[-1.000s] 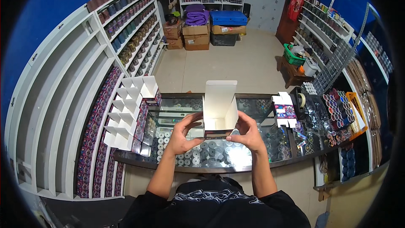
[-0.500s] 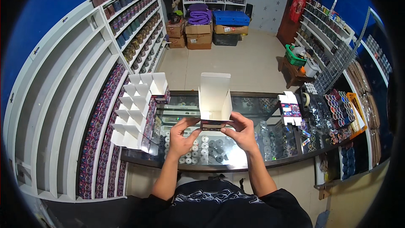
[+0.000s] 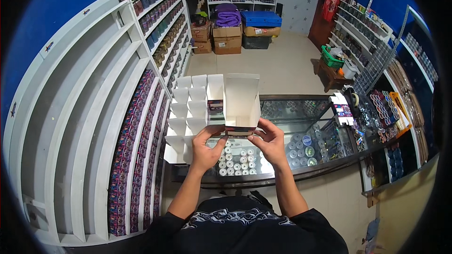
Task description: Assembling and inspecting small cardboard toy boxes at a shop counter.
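Between my two hands is an opened cardboard box (image 3: pixel 241 101), white inside with a dark patterned outside, its tall back flap standing up. My left hand (image 3: pixel 207 148) grips its lower left side, fingers behind and thumb at the front. On the lower right side my right hand (image 3: pixel 268 142) holds it the same way. Just left of it stand several open white boxes (image 3: pixel 178 124) in rows, close beside my left hand. Below the held box lies the glass counter (image 3: pixel 292 108), with round white spools (image 3: pixel 235 163) showing through the glass.
Flattened patterned cartons (image 3: pixel 342 109) lie at the counter's right end, near a tape roll (image 3: pixel 355 99) and a yellow crate (image 3: pixel 399 113). White shelves (image 3: pixel 89 113) with patterned boxes line the left. Brown cartons (image 3: pixel 228 37) are stacked at the back.
My view has turned left, so the counter and the rows of open boxes appear farther right, nearer the held box. Both hands keep their grip on the box.
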A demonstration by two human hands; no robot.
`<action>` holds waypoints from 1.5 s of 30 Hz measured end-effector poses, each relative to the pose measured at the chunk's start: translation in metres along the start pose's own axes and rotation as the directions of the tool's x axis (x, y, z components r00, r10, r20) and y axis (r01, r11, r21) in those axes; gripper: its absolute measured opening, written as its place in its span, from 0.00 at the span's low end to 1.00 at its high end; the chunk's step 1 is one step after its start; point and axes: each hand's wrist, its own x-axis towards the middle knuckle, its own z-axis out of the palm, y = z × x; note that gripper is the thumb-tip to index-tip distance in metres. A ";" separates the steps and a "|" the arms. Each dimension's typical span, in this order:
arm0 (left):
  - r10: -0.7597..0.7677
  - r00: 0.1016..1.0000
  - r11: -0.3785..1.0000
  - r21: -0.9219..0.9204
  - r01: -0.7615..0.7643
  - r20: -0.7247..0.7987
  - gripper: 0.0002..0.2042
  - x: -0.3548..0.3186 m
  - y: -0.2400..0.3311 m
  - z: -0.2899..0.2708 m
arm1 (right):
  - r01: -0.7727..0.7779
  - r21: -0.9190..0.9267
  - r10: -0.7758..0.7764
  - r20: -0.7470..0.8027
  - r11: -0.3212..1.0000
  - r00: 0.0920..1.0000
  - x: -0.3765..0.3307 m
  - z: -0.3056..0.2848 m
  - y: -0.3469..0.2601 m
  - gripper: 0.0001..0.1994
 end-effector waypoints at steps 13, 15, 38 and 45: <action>0.002 0.997 0.996 0.085 0.005 -0.078 0.13 -0.017 0.000 -0.019 | 0.059 -0.083 -0.061 -0.025 0.995 0.998 -0.012 0.033 0.002 0.26; 0.010 0.996 0.993 0.119 0.001 -0.091 0.13 -0.018 0.001 -0.023 | 0.063 -0.100 -0.065 -0.020 0.993 0.998 -0.012 0.035 0.006 0.26; 0.006 1.000 0.996 0.085 -0.007 0.010 0.15 -0.031 -0.022 -0.085 | 0.050 -0.297 -0.125 -0.239 0.953 0.963 -0.036 0.107 0.051 0.22; -0.141 0.980 0.983 0.140 0.121 0.139 0.18 -0.049 -0.007 -0.069 | 0.004 -0.404 -0.146 -0.320 0.915 0.936 -0.060 0.086 0.068 0.14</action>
